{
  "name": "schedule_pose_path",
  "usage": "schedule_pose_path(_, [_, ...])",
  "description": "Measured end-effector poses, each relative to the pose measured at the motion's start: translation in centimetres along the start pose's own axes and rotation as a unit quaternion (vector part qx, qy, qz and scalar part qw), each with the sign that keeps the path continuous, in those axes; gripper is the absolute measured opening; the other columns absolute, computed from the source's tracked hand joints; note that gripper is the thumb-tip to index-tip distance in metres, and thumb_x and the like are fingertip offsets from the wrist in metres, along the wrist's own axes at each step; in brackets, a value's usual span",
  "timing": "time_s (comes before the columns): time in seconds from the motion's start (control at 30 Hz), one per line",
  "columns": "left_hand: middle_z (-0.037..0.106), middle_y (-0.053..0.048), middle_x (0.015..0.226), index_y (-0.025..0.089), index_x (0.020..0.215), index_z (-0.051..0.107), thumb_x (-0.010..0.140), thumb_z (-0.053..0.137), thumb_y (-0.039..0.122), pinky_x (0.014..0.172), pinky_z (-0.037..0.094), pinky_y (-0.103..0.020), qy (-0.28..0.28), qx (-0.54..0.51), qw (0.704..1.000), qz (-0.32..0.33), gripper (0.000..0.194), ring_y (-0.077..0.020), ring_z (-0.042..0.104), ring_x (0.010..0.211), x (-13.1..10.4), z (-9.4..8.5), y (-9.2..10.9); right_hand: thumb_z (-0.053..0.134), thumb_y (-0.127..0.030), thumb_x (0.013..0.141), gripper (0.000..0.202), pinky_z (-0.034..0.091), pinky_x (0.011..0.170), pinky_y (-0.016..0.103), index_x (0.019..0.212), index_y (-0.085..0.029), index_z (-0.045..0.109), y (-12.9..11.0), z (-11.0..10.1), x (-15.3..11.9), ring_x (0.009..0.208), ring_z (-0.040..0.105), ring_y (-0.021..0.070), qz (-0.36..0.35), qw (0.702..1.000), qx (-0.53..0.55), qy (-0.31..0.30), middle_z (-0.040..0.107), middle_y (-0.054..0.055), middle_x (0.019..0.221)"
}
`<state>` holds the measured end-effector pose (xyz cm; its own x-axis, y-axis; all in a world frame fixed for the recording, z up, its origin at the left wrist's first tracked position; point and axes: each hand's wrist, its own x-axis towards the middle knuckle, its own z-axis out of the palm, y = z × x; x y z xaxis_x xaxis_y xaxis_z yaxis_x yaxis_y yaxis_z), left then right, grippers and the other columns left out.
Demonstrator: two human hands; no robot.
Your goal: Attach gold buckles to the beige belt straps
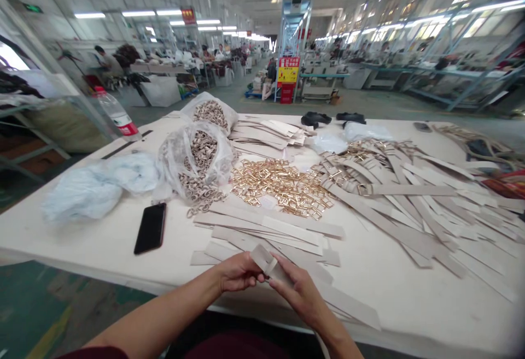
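At the table's near edge, my left hand [241, 272] and my right hand [296, 289] meet around one beige strap [263, 258], fingers closed on it. A small piece where the fingertips come together is too hidden to name. Flat beige strips [262, 228] lie just beyond my hands. Behind them spreads a heap of gold buckles [281, 184]. To its left, clear plastic bags [197, 157] hold many small beige loops, some spilling onto the table. Straps with gold buckles fitted [394, 200] are piled at the right.
A black phone [150, 228] lies on the white table [94, 247] at the left, near crumpled plastic bags [86, 189] and a bottle [118, 116]. Dark objects [315, 118] sit at the far edge. Other people work far behind.
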<state>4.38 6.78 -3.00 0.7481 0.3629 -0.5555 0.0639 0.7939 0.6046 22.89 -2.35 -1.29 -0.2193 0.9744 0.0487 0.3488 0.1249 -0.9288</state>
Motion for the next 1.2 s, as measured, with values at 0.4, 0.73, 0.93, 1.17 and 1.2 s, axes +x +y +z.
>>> schedule_pose_path(0.4, [0.061,-0.002,0.058,0.010,0.069,0.066,0.068,0.061,0.023,0.050,0.043,-0.019,0.130,0.343,0.904,0.219,0.014,-0.0115,0.056,0.054,-1.1,3.3,-1.3,0.055,-0.039,0.083,0.042,0.043,0.091,0.033,0.122,-0.022,0.054,0.7,0.8,-0.4,0.100,0.059,0.0224,0.054,0.993,0.105,0.011,0.066,0.004,0.111])
schedule_pose_path(0.73, [0.055,-0.002,0.054,0.009,0.071,0.060,0.080,0.049,0.053,0.046,0.040,-0.019,0.141,0.331,0.915,0.180,0.046,-0.0108,0.051,0.049,-1.1,3.1,-1.3,0.054,-0.035,0.082,0.020,0.039,0.064,0.024,0.089,-0.018,0.062,0.7,0.4,0.1,0.067,0.054,0.0142,0.089,0.994,0.010,0.057,0.063,-0.001,0.074])
schedule_pose_path(0.93, [0.054,-0.002,0.051,0.010,0.067,0.058,0.081,0.043,0.056,0.048,0.041,-0.020,0.153,0.347,0.909,0.174,0.051,-0.0113,0.052,0.047,1.2,1.6,-1.4,0.052,-0.038,0.082,0.022,0.035,0.060,0.024,0.083,-0.018,0.061,1.8,-0.5,0.0,0.064,0.048,0.0136,0.145,0.987,0.047,0.044,0.056,-0.002,0.066])
schedule_pose_path(1.17, [0.065,-0.009,0.099,0.015,0.095,0.064,0.085,0.037,0.042,0.064,0.045,-0.023,0.289,0.558,0.752,0.197,0.040,-0.0161,0.059,0.078,5.6,-4.6,12.2,0.053,-0.046,0.080,0.030,0.038,0.063,0.025,0.088,-0.018,0.058,4.4,-2.5,-0.3,0.068,0.050,0.0157,0.212,0.949,0.199,0.119,0.058,-0.001,0.073])
schedule_pose_path(1.2, [0.066,-0.009,0.095,0.015,0.088,0.066,0.082,0.044,0.040,0.067,0.044,-0.024,0.325,0.613,0.699,0.172,0.033,-0.0175,0.058,0.082,6.6,-5.4,13.9,0.053,-0.047,0.080,0.031,0.038,0.063,0.025,0.088,-0.018,0.058,4.7,-2.6,-0.2,0.067,0.050,0.0158,0.216,0.945,0.208,0.128,0.059,-0.001,0.073])
